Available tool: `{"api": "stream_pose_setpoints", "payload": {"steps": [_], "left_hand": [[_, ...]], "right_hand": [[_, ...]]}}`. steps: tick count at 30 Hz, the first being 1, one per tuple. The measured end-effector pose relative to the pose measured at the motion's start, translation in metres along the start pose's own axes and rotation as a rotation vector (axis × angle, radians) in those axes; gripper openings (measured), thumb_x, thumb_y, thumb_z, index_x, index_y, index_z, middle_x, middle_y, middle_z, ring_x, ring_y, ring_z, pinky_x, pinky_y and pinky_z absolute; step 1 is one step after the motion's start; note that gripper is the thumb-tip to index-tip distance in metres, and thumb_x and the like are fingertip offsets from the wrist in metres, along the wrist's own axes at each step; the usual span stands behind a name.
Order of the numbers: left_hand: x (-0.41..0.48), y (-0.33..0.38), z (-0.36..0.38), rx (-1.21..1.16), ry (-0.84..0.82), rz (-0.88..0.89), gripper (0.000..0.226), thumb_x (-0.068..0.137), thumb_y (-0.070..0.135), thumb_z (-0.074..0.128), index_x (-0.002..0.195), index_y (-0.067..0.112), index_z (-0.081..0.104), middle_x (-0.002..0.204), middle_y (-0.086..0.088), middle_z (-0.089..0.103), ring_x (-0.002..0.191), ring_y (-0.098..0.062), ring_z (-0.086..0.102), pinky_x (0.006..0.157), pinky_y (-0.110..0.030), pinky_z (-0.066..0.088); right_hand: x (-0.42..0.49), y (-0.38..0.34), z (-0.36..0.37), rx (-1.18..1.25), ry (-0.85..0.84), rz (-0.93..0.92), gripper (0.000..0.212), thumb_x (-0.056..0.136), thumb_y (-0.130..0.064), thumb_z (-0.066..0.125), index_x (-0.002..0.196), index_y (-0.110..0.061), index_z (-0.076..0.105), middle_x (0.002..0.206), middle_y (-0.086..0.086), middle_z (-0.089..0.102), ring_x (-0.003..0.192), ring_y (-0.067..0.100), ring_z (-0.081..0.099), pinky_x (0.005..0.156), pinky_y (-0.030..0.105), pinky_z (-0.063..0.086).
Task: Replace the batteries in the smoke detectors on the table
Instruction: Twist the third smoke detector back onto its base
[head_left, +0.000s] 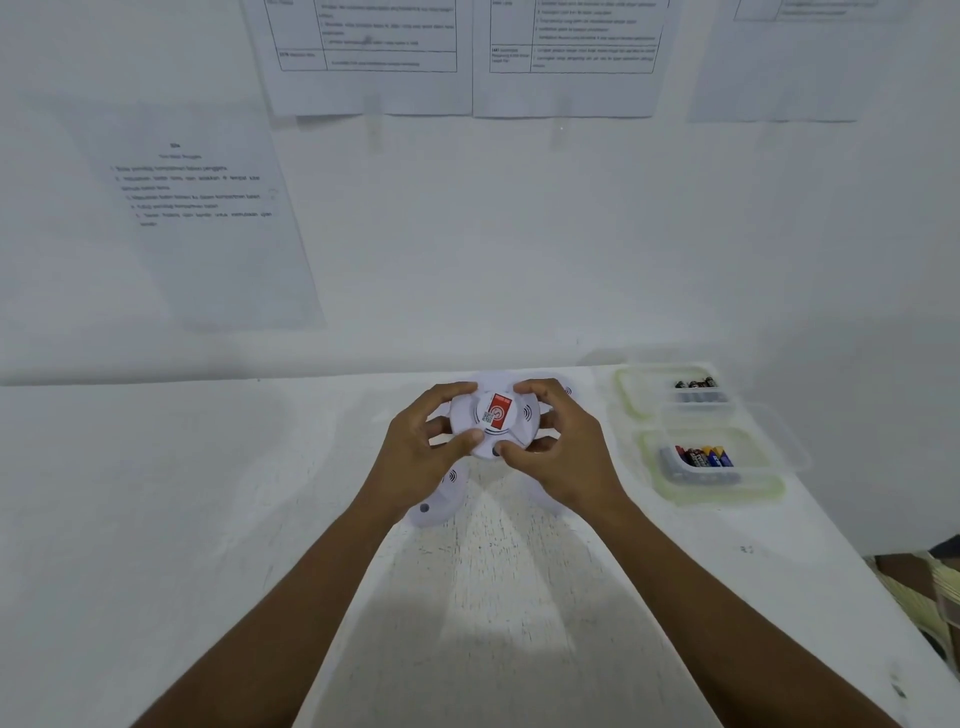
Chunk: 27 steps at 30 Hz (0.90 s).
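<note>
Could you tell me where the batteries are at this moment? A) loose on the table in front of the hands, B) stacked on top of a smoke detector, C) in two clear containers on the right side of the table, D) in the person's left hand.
C: batteries lie in the far container and in the near container, both at the right of the table, while both hands hold a smoke detector.

Wall sheets (208, 208) — print blurred (top cropped)
</note>
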<state>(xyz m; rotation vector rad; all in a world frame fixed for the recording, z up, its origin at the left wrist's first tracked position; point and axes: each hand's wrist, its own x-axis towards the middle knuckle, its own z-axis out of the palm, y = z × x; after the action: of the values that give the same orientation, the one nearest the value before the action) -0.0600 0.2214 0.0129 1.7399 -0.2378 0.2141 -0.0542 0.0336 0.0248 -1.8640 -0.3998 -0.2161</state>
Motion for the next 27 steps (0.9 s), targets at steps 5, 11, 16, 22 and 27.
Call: {"api": "stream_pose_setpoints", "payload": {"steps": [5,11,16,22,27], "left_hand": [[0.005,-0.001,0.001,0.014,0.001,0.016,0.046,0.081,0.019,0.074,0.124,0.025,0.057,0.122,0.009,0.063,0.106,-0.009,0.066,0.082,-0.018,0.054],[0.011,-0.002,0.002,0.006,0.010,0.004,0.046,0.081,0.019,0.074,0.122,0.029,0.057,0.120,0.012,0.063,0.105,-0.005,0.065,0.080,-0.015,0.052],[0.015,-0.005,0.002,0.015,0.018,-0.003,0.049,0.080,0.023,0.074,0.125,0.023,0.057,0.124,0.007,0.063,0.107,-0.011,0.066,0.084,-0.019,0.054],[0.015,-0.008,0.002,0.017,0.026,-0.009,0.048,0.080,0.022,0.074,0.124,0.024,0.057,0.124,0.007,0.062,0.107,-0.011,0.065,0.085,-0.020,0.054],[0.012,-0.009,0.002,0.028,0.020,-0.005,0.048,0.079,0.023,0.074,0.123,0.024,0.057,0.122,0.010,0.062,0.106,-0.006,0.065,0.083,-0.017,0.053]], "right_hand": [[0.004,0.001,-0.002,0.001,0.007,-0.003,0.053,0.071,-0.017,0.085,0.117,-0.023,0.059,0.110,-0.018,0.061,0.095,0.002,0.062,0.068,0.014,0.053],[0.009,0.005,-0.002,-0.021,0.017,-0.016,0.053,0.072,-0.018,0.084,0.117,-0.024,0.058,0.113,-0.013,0.063,0.096,0.001,0.061,0.069,0.011,0.052],[0.015,0.010,-0.001,-0.027,0.022,-0.016,0.053,0.072,-0.019,0.084,0.119,-0.023,0.058,0.117,-0.005,0.064,0.100,0.010,0.063,0.073,0.013,0.054],[0.016,0.013,0.000,-0.024,0.010,-0.013,0.053,0.073,-0.019,0.084,0.118,-0.024,0.058,0.115,-0.007,0.063,0.100,0.009,0.063,0.073,0.012,0.054],[0.013,0.013,0.002,-0.023,-0.004,-0.015,0.052,0.074,-0.017,0.083,0.118,-0.024,0.056,0.111,-0.016,0.059,0.098,0.003,0.061,0.070,0.007,0.051]]}}
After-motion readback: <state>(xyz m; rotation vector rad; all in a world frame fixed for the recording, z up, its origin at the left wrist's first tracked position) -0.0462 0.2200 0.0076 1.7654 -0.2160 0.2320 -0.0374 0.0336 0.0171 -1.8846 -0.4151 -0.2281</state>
